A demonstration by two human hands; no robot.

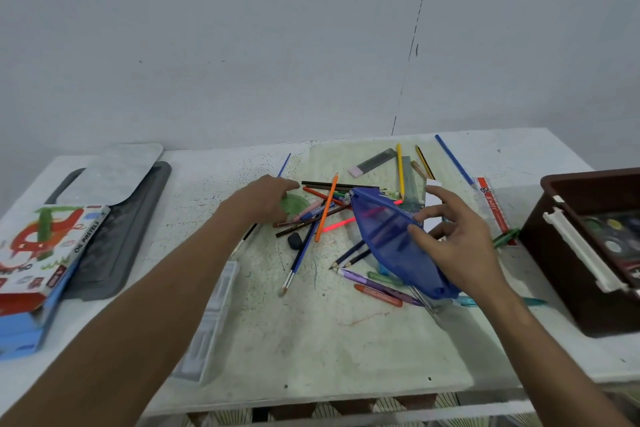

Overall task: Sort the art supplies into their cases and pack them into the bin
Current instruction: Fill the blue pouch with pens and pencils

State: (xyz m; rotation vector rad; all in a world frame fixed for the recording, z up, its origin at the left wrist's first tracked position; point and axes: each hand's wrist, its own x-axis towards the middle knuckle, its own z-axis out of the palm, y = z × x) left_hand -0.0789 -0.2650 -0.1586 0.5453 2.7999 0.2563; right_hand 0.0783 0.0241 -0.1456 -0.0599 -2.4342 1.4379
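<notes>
Head view: sorting step, loading pencils into the pouch point(391, 239). Right hand point(460, 243) holds the blue mesh pouch up off the counter point(311, 340), fingers point(420, 230) curled on its near side, thumb side pinching the fabric; zipper end points left toward the pile. Left hand point(266, 199) is down on the pencil pile point(322, 208), over a green protractor point(294, 204); fingers curled downward, but can't tell whether they're clamped on anything yet. Loose stock still out: orange pencil point(327, 206), brush point(298, 263), crayons point(377, 289) just under the pouch, ruler point(493, 208) and more pencils at the back. Brown bin point(568, 274) sits at the right edge, paint set already inside. Oil pastels box point(45, 246) far left, clear case point(211, 319) near centre-left. Judgement: early in the task, most supplies unsorted. Next move needs left hand to gather a few pencils aligned, feed them tip-first into the pouch mouth while right keeps it open.
</notes>
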